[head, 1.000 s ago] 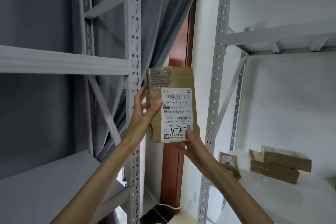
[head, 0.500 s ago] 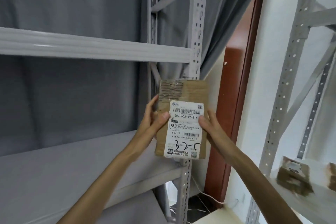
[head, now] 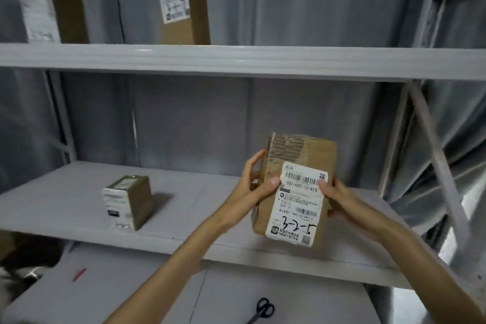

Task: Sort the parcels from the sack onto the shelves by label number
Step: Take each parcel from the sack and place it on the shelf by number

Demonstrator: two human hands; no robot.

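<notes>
Gripping the brown cardboard parcel [head: 297, 189] with white label hand-marked 3-2-5, my left hand [head: 256, 187] and right hand [head: 339, 198] hold it upright over the grey metal middle shelf [head: 65, 200]; my view has swung left since.

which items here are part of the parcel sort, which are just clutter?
Job:
held parcel, marked 3-2-5, gripped by left hand and right hand
small parcel on middle shelf
two parcels on upper shelf

Lying about:
scissors
red pen
</notes>
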